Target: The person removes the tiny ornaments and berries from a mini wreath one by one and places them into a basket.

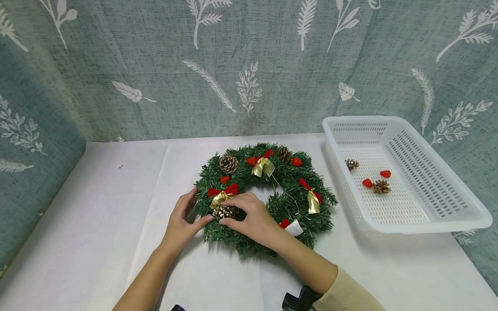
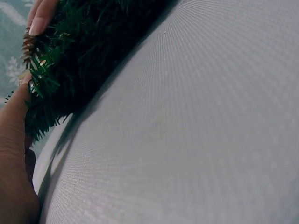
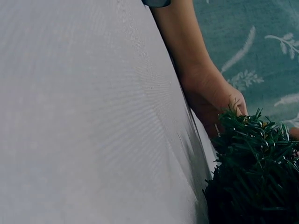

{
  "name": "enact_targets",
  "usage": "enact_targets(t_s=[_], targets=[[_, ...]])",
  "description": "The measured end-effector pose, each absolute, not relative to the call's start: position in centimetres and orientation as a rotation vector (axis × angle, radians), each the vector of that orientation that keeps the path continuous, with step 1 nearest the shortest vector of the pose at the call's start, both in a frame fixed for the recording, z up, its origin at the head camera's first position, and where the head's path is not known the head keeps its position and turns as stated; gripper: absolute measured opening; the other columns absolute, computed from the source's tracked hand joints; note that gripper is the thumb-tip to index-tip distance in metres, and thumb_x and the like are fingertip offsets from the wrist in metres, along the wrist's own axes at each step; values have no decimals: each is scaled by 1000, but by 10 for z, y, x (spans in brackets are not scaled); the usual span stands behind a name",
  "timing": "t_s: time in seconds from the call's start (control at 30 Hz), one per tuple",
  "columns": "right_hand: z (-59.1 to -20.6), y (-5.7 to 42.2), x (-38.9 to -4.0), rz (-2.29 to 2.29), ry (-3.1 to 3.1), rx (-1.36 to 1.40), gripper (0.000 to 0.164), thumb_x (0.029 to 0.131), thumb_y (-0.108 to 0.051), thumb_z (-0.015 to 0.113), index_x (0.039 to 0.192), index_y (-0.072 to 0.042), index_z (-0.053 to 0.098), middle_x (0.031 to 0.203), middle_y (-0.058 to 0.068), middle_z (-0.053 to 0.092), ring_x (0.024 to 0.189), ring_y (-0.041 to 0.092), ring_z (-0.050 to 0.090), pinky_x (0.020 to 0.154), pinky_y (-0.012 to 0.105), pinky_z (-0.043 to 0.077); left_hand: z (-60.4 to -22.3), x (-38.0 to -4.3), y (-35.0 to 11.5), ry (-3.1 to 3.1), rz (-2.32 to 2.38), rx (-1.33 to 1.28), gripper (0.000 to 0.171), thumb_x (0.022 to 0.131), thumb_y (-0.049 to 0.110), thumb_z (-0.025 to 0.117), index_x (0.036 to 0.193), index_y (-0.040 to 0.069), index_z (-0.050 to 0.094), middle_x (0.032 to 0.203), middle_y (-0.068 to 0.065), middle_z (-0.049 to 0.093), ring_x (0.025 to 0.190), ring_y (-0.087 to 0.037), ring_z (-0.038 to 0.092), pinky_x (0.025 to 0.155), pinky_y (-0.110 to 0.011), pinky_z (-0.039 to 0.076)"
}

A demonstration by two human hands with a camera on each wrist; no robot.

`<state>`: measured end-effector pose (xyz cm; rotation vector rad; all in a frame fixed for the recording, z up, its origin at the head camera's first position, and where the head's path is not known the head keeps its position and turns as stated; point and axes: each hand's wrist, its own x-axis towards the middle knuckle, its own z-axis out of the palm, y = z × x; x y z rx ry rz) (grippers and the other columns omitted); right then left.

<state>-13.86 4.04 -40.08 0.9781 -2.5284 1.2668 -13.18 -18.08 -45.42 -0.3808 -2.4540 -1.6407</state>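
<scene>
A green wreath (image 1: pixel 288 172) of artificial pine lies on a white-covered table. My right hand (image 1: pixel 254 216) pinches a white-tipped pine cone (image 1: pixel 223 212) between thumb and fingers, against the wreath's lower left part. My left hand (image 1: pixel 183 226) grips the outer left edge of the wreath, its thumb touching near that pine cone. Just above the cone sits a red and gold bow (image 1: pixel 222 194), partly covered by the right fingers. In the left wrist view, the pine cone (image 2: pixel 28 45) shows between fingertips at the wreath's side.
Other bows (image 1: pixel 312 199), brown pine cones (image 1: pixel 228 164) and red berries (image 1: pixel 297 162) decorate the wreath. A white plastic basket (image 1: pixel 428 226) stands at the right, holding two pine cones (image 1: pixel 381 186) and two red berries (image 1: pixel 385 173). Leaf-patterned fabric (image 1: pixel 163 86) hangs behind the table.
</scene>
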Motion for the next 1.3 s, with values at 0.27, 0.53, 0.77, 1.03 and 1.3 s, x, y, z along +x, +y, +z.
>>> enact_targets(t_s=[0.27, 0.53, 0.77, 1.03, 1.3], targets=[[-397, 44, -137, 1266, -2408, 1016, 34, 76, -19, 79, 107, -9, 70, 102, 4, 67, 98, 18, 57, 86, 29, 51, -455, -132, -180, -2448, -1633, -402, 83, 80, 6, 75, 149, 11, 29, 139, -11, 40, 131, -34, 36, 102, -3, 26], [-391, 46, -137, 1261, -2370, 1051, 32, 76, -18, 80, 105, -9, 71, 101, 3, 67, 98, 17, 58, 85, 28, 52, -454, -132, -180, -2435, -1638, -406, 83, 79, 5, 75, 148, 10, 30, 138, -12, 40, 132, -34, 36, 103, -4, 26], [-384, 51, -137, 1238, -2315, 1072, 32, 75, -17, 81, 104, -8, 71, 98, 3, 68, 95, 16, 59, 86, 28, 52, -454, -133, -180, -2424, -1656, -409, 84, 79, 4, 75, 148, 11, 30, 138, -11, 40, 132, -33, 36, 103, -5, 27], [-373, 59, -139, 1247, -2266, 1076, 31, 73, -15, 81, 103, -8, 71, 95, 3, 68, 95, 15, 58, 85, 26, 52, -455, -133, -181, -2441, -1664, -399, 82, 81, 6, 74, 149, 12, 29, 139, -9, 39, 133, -33, 35, 103, -3, 26], [-360, 71, -141, 1300, -2286, 1003, 32, 74, -15, 81, 104, -9, 71, 102, 3, 68, 100, 16, 58, 87, 33, 51, -455, -133, -181, -2435, -1672, -381, 82, 80, 6, 75, 149, 12, 30, 138, -9, 41, 131, -31, 37, 102, -4, 26]])
